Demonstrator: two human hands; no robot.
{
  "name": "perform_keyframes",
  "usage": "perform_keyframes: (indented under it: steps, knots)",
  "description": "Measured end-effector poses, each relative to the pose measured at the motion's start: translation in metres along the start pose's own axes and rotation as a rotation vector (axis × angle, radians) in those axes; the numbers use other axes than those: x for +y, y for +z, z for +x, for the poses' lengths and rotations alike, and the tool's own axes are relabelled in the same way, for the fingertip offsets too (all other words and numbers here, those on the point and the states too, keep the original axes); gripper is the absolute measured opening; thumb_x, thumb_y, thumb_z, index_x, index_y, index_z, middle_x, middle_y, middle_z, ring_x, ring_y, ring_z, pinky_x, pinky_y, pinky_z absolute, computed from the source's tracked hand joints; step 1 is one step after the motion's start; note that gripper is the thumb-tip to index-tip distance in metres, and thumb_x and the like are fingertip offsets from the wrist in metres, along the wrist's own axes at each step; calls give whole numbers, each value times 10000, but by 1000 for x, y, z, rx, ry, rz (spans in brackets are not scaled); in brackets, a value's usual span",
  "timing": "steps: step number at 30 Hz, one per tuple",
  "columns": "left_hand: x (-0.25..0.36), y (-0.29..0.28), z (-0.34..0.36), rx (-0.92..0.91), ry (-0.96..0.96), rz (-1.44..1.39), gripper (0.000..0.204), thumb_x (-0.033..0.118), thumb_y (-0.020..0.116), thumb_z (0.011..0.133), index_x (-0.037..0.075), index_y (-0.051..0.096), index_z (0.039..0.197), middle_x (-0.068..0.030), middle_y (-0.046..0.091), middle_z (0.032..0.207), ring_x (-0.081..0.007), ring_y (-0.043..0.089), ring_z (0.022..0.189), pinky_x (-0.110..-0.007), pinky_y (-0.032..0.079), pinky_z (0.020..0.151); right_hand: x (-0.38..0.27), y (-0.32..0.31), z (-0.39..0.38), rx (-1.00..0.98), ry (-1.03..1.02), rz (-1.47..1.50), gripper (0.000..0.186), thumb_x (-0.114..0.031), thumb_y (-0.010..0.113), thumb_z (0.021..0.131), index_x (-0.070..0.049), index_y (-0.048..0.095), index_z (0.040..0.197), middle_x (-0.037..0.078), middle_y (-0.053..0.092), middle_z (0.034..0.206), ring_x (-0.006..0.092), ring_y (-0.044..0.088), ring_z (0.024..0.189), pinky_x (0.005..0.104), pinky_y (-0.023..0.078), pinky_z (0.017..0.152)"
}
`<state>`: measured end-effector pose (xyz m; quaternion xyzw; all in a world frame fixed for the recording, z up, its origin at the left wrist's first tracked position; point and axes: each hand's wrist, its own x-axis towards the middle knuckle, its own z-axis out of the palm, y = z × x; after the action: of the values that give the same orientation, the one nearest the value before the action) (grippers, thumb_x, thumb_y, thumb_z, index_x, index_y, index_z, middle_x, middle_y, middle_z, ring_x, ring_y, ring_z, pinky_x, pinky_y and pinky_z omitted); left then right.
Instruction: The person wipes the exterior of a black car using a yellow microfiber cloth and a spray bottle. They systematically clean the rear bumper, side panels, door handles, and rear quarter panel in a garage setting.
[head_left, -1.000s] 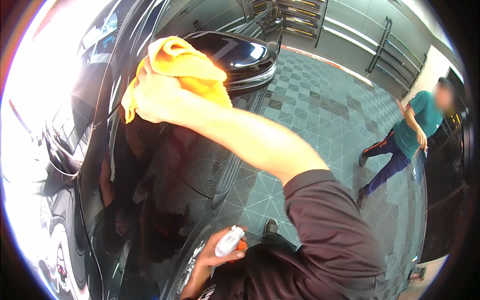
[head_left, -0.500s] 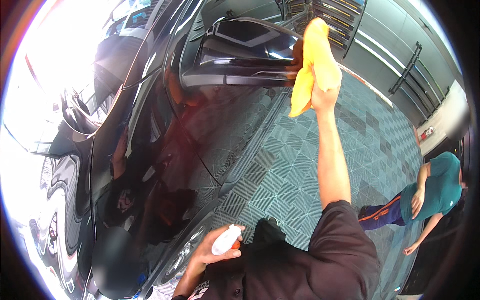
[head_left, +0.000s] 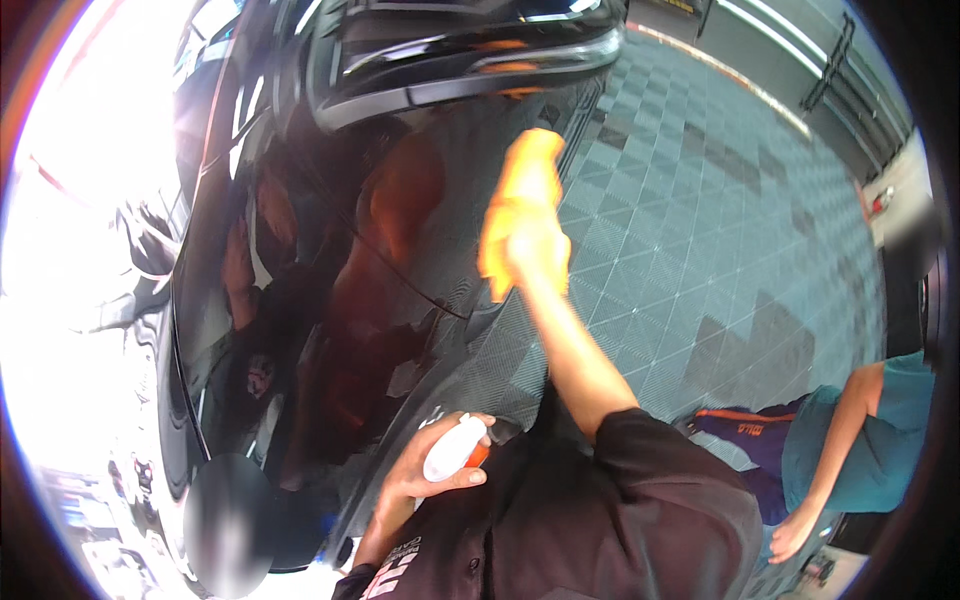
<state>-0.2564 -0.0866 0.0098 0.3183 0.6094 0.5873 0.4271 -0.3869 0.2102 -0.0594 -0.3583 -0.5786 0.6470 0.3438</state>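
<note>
The right hand (head_left: 530, 247), blurred, grips an orange cloth (head_left: 533, 180) near the mirror (head_left: 470, 65); the left hand (head_left: 408, 470) curls around a white bottle (head_left: 452, 450) beside the black car (head_left: 300, 330). Tiled floor (head_left: 680, 250) stretches between cloth and co-worker (head_left: 850, 450).

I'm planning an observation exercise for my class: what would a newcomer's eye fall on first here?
Likely the bright orange-yellow cloth in the right hand, near the middle, by the glossy black car. Next, the white-topped bottle in the left hand, lower centre. A person in teal stands out at the lower right.
</note>
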Motion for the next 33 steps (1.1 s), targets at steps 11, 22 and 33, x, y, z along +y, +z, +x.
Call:
perform_keyframes:
  steps: [11, 22, 33]
  knots:
    - [34, 14, 29, 80, -238, 2, 705, 245, 903, 742, 30, 591, 1336, -45, 657, 1129, -147, 601, 1068, -308, 452, 949, -49, 81, 75, -239, -535, -265, 766, -93, 655, 797, -152, 433, 1528, 198, 221, 1653, 413, 115, 1545, 575, 101, 1236]
    - [62, 32, 190, -280, -263, 236, 695, 168, 827, 755, 36, 556, 1381, -83, 673, 1138, -207, 633, 1058, -356, 476, 968, -53, 72, -39, -809, -1229, 166, 463, -210, 627, 912, -144, 563, 1366, 129, 523, 1418, 326, 450, 1348, 456, 282, 1182]
    - [68, 54, 197, -85, -254, 242, 712, 239, 852, 797, 50, 538, 1407, -85, 645, 1208, -228, 614, 1126, -372, 463, 1000, -106, 69, 347, -36, -979, -215, 653, -359, 635, 909, -232, 449, 1522, 130, 338, 1615, 379, 241, 1512, 637, 130, 1203]
